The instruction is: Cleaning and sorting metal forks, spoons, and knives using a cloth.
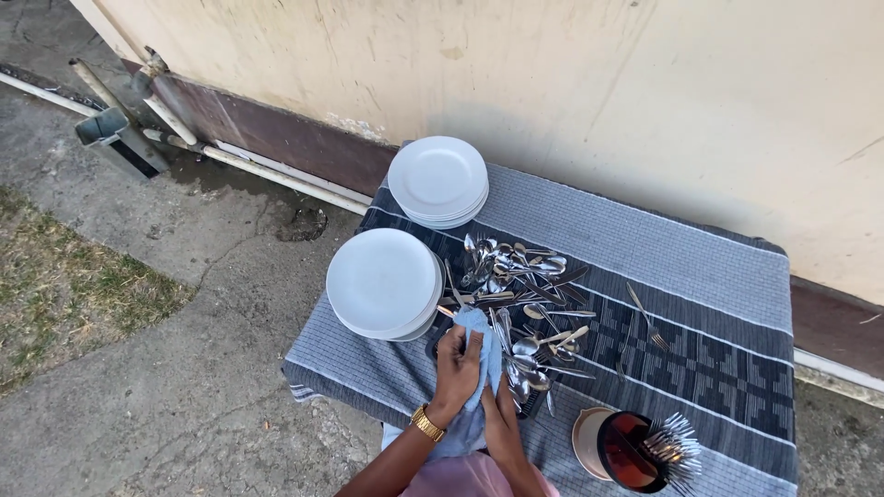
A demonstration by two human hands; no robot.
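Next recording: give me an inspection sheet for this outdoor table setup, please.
Surface: small table under a grey patterned cloth, set against a beige wall.
Job's things: light blue cloth wrapped around a utensil; loose pile of cutlery beside it.
Clutter: two stacks of white plates; a single fork lying apart; a dark holder with forks.
Grippers: left hand grips the cloth, with a gold watch on the wrist; right hand is below it, partly hidden.
Cables: nothing seen.
Surroundings: concrete ground, a grass patch, white pipes along the wall base.
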